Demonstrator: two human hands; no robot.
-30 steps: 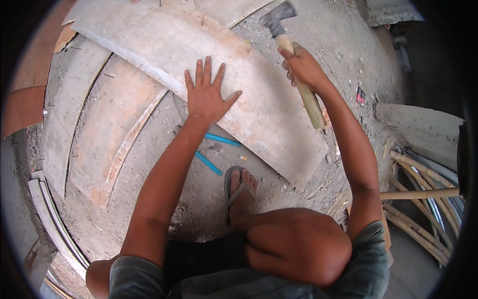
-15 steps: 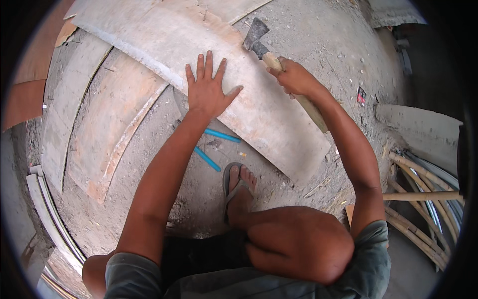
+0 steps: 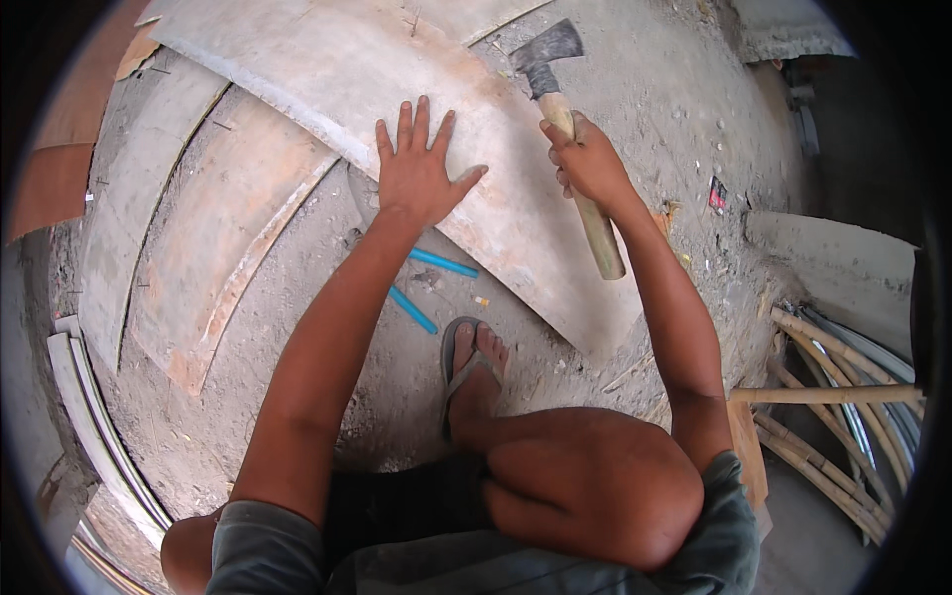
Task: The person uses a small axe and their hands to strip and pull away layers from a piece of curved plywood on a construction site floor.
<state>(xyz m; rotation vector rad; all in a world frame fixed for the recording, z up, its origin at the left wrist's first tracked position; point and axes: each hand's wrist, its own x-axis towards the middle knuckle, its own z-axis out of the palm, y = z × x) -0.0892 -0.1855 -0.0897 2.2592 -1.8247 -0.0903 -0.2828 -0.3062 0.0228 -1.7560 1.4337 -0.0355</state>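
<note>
My left hand (image 3: 418,178) lies flat with spread fingers on a long, pale board (image 3: 297,59) with dusty, orange-brown stains. The board slants across the dirt from the upper left to the middle right. My right hand (image 3: 587,164) is wrapped round the wooden handle of a hatchet (image 3: 601,243). Its dark metal head points away from me, near the board's far edge, with the handle's butt end over the board. A thin nail (image 3: 415,22) sticks up from the board near the top of the view.
Stained panels (image 3: 223,238) with protruding nails lie at the left. Two blue pipe pieces (image 3: 443,262) rest on the dirt before my sandalled foot (image 3: 474,369). Bamboo poles and pipes (image 3: 823,466) are piled at the right, by a concrete block (image 3: 833,273). Curved pale strips (image 3: 104,421) lie lower left.
The hatchet has turned in my right hand's swing: its head now points more to the right, and its butt end has come left over the board. My left hand stays on the board.
</note>
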